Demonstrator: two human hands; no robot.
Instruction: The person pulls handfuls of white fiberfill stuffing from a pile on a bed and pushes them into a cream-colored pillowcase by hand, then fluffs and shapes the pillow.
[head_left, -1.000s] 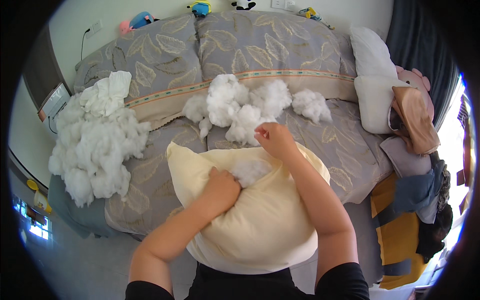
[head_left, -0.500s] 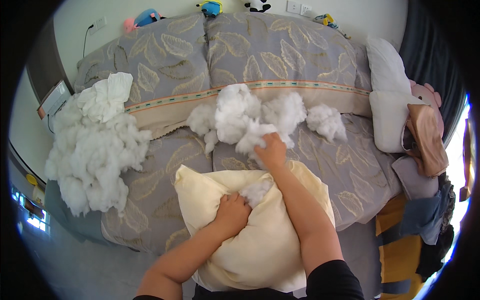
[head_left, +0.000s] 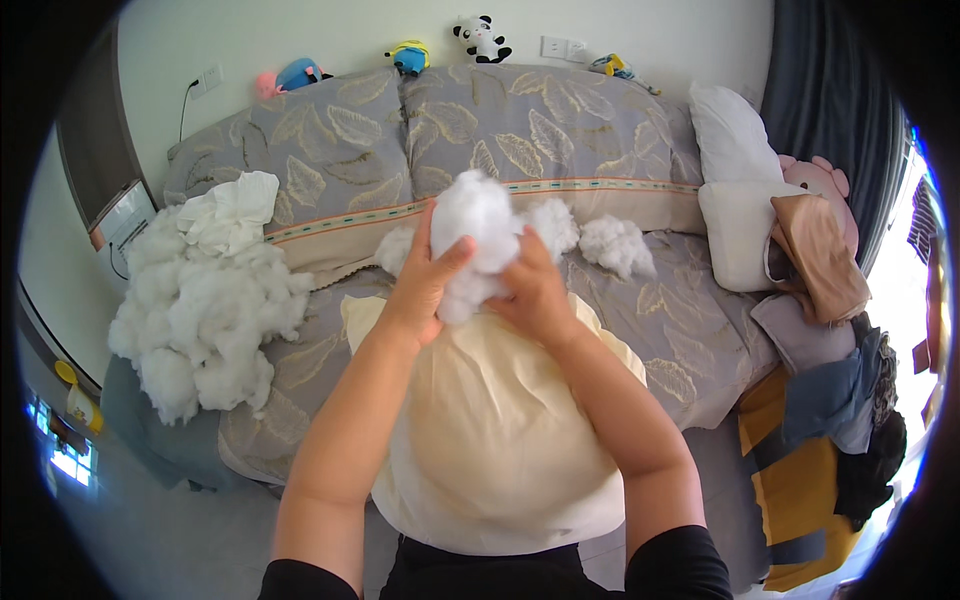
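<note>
A large white clump of fluffy stuffing (head_left: 474, 222) is between my two hands, above the cream cushion cover (head_left: 500, 430). My left hand (head_left: 425, 285) grips its left side, thumb and fingers around it. My right hand (head_left: 540, 292) is closed on the right side, with its fingertips partly hidden in the fluff. The cushion cover lies bulging against my lap and the sofa edge; its opening does not show. Smaller tufts of stuffing (head_left: 617, 246) lie on the sofa seat behind and beside my hands.
A big heap of stuffing (head_left: 205, 320) covers the left of the patterned grey sofa (head_left: 690, 330), with a crumpled white cloth (head_left: 232, 212) on top. White pillows (head_left: 735, 140), a brown cloth (head_left: 818, 260) and folded fabrics (head_left: 815, 440) are at the right. Plush toys (head_left: 481, 40) sit along the backrest.
My left hand has left the cover's opening and come up to the stuffing. Both hands now hold a big clump, raised off the seat. The view has shifted slightly.
</note>
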